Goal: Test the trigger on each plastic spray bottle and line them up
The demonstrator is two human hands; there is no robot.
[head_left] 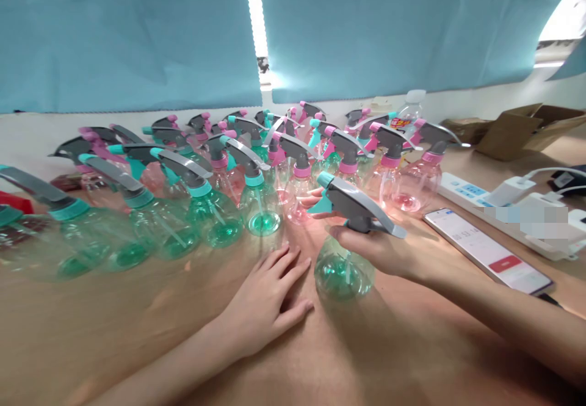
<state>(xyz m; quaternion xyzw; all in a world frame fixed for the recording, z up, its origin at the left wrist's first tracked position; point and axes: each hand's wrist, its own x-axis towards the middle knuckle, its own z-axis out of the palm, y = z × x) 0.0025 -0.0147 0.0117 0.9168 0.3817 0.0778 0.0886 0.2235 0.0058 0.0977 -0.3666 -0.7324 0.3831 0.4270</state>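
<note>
My right hand (pixel 382 253) is closed round the neck of a green spray bottle (pixel 344 279) with a grey-and-turquoise trigger head. Its thumb lies on the near side, and other fingers show behind the trigger. The bottle is upright at the table surface; whether its base touches cannot be told. My left hand (pixel 265 299) lies flat on the wooden table (pixel 174 326), fingers spread, holding nothing, just left of that bottle. Beyond its fingertips stands another green spray bottle (pixel 260 207). A pink spray bottle (pixel 300 189) is partly hidden behind my right fingers.
Several more green and pink spray bottles (pixel 215 217) stand in close rows across the left and back. To the right lie a phone (pixel 488 250) with a running timer and a white power strip (pixel 476 195) with plugs. A cardboard box (pixel 522 131) sits behind them, before a blue curtain (pixel 366 27).
</note>
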